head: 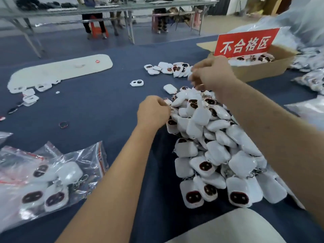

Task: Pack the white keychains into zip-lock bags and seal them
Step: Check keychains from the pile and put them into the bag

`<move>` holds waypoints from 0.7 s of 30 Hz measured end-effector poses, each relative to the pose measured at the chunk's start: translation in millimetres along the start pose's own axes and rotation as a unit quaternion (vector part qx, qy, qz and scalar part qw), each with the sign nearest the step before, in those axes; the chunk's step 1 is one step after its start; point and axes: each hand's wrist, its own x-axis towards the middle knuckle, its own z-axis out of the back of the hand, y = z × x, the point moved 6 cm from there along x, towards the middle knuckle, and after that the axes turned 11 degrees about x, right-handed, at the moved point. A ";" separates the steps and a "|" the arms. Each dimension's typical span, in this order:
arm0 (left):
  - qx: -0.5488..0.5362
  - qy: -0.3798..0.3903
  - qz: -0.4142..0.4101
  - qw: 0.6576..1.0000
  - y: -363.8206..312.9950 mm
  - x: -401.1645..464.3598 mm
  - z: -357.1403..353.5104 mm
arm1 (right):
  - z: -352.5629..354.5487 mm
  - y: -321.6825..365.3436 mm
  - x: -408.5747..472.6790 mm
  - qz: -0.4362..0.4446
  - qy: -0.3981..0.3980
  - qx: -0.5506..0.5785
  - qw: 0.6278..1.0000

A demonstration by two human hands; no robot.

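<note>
A big pile of white keychains (215,151) with dark oval faces and metal clips lies on the blue table, right of centre. My left hand (152,114) is at the pile's far left edge, fingers curled and pinching a metal ring of a keychain there. My right hand (212,74) is raised above the pile's far end, blurred, fingers curled around a small metal ring. At the near left lie clear zip-lock bags (52,176) with red seal strips, holding several white keychains.
A cardboard box (259,67) with a red sign holds more keychains at the far right. A smaller keychain cluster (168,68), loose white shells (136,83), a white pad (61,69) and a small ring (63,124) lie on the table. Filled bags (310,79) pile at the right edge.
</note>
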 end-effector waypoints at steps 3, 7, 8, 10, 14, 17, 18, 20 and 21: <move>0.072 0.086 -0.050 0.992 7.2 -19.4 -11.3 | -32.2 11.0 -37.0 0.146 0.026 -0.185 0.972; 0.108 0.069 -0.109 0.986 2.1 -34.6 -12.9 | -63.4 1.2 -76.7 0.177 0.063 -0.288 0.939; 0.109 0.060 -0.106 0.987 2.9 -37.0 -10.9 | -67.6 -1.0 -85.7 0.176 0.060 -0.282 0.941; 0.090 0.042 -0.089 0.991 10.7 -42.2 -4.8 | -72.6 -0.7 -104.5 0.193 0.041 -0.260 0.945; -0.068 -0.028 -0.027 0.997 50.3 -67.7 32.8 | -86.1 -4.1 -139.4 0.225 0.032 -0.198 0.953; -0.142 -0.066 -0.022 0.987 85.1 -99.5 66.1 | -111.5 -26.3 -162.5 0.175 0.110 -0.146 0.968; -0.145 -0.077 -0.020 0.986 97.4 -110.2 75.4 | -119.8 -33.8 -168.8 0.150 0.134 -0.116 0.973; -0.168 -0.088 -0.006 0.982 121.6 -131.1 88.1 | -135.5 -48.8 -181.0 0.083 0.190 -0.024 0.978; -0.186 -0.089 0.010 0.978 134.9 -140.5 91.8 | -143.8 -55.7 -187.9 0.049 0.221 0.024 0.974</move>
